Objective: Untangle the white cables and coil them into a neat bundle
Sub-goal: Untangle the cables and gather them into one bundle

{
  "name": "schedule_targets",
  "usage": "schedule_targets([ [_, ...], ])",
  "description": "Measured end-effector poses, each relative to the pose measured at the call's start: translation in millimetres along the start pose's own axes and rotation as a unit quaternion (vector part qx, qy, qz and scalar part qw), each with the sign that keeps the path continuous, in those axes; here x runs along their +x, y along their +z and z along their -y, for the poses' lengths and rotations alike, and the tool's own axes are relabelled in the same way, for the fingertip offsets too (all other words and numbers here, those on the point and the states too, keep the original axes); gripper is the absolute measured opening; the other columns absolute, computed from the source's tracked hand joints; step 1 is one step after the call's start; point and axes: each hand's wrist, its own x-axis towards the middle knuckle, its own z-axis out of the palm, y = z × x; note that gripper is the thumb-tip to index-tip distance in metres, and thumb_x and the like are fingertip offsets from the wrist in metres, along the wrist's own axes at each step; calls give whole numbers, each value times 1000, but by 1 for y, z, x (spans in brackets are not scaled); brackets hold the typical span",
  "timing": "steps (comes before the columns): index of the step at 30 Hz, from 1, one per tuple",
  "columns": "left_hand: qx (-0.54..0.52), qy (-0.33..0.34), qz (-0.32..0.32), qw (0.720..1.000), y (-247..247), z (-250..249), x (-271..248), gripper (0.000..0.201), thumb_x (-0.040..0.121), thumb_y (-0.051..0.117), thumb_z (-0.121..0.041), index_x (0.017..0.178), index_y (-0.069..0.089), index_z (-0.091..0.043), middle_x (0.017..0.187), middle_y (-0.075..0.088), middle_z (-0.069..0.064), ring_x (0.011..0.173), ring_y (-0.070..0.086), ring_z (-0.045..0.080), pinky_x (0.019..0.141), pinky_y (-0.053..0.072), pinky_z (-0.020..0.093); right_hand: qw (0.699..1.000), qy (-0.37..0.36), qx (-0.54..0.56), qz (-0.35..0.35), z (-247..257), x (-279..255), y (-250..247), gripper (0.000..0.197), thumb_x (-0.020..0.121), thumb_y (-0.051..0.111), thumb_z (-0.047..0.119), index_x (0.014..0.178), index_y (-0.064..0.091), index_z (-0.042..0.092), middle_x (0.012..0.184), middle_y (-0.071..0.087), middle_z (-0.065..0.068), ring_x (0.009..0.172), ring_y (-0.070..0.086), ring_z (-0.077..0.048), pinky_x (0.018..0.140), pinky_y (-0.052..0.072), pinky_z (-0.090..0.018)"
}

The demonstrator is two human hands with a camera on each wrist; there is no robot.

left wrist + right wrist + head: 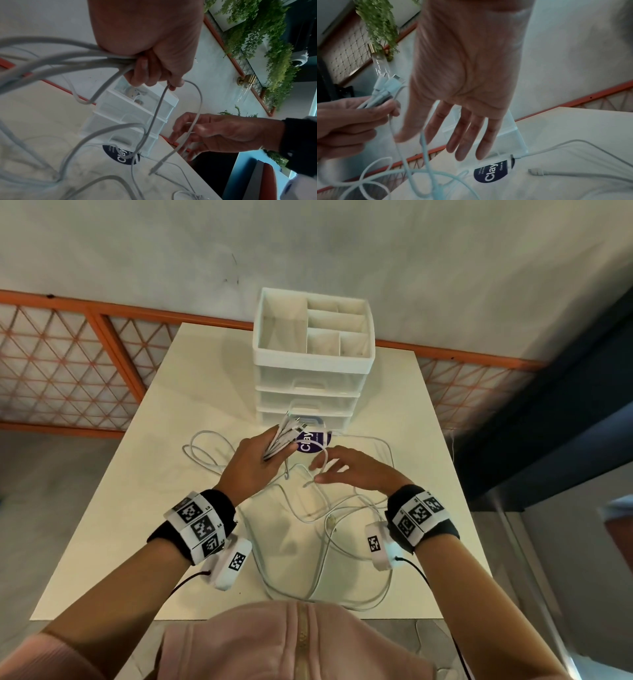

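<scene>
Several white cables (pixel 322 542) lie in tangled loops on the white table (pixel 137 474). My left hand (pixel 253 463) grips a bundle of cable ends (pixel 289 433) above the table, with the plugs (pixel 390 83) sticking out past its fingers. In the left wrist view the gathered cables (pixel 85 59) run out of the left hand's (pixel 154 60) fist. My right hand (pixel 346 470) hovers just right of it, fingers (pixel 467 135) straight and spread. One hanging cable strand (pixel 423 142) passes between its thumb and index finger, and I see no firm pinch on it.
A white three-drawer organiser (pixel 308 364) with an open divided top stands at the table's far edge. A dark round sticker (pixel 310 445) lies in front of it. A loose plug (pixel 536 172) rests on the table. An orange mesh railing (pixel 68 364) runs behind.
</scene>
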Motion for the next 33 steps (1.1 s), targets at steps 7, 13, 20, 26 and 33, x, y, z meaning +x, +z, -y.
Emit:
schedule_targets([
  [7,-12,-25,-33,999,-18,14,5,23,90,60,-32,100,63,-12,77,66,3,69,55,14,61,38,9,994,-5,23,-107,-3,-9,-30,20,99,45,18,86,60,12,70,64,-8,58,59,-3,60,42,-19],
  [13,53,-79,-54,994,-36,34,4,21,87,64,-32,86,61,-11,63,56,-4,59,52,13,58,37,11,896,12,33,-442,-14,-8,-74,17,97,47,22,104,55,9,63,51,4,56,47,-9,62,40,-30],
  [20,34,-119,-31,992,-37,33,-3,29,87,63,-34,66,48,-21,58,50,-3,56,45,12,55,36,12,921,-83,216,-314,20,-18,-70,33,96,27,2,100,60,8,88,65,-7,62,60,-13,54,49,-20],
  [26,-128,-81,7,988,-37,7,7,24,81,72,-27,74,52,-18,57,33,-2,54,31,14,56,30,29,973,-124,180,-69,52,1,-45,38,84,55,-13,122,57,-6,111,69,-15,101,69,-16,85,55,-23],
  [33,-186,-56,46,980,-31,-4,6,25,83,68,-25,96,52,-10,57,33,0,47,28,7,45,28,18,975,-130,38,-177,73,30,-8,8,84,68,20,84,74,25,75,47,10,73,49,-8,67,39,-16],
])
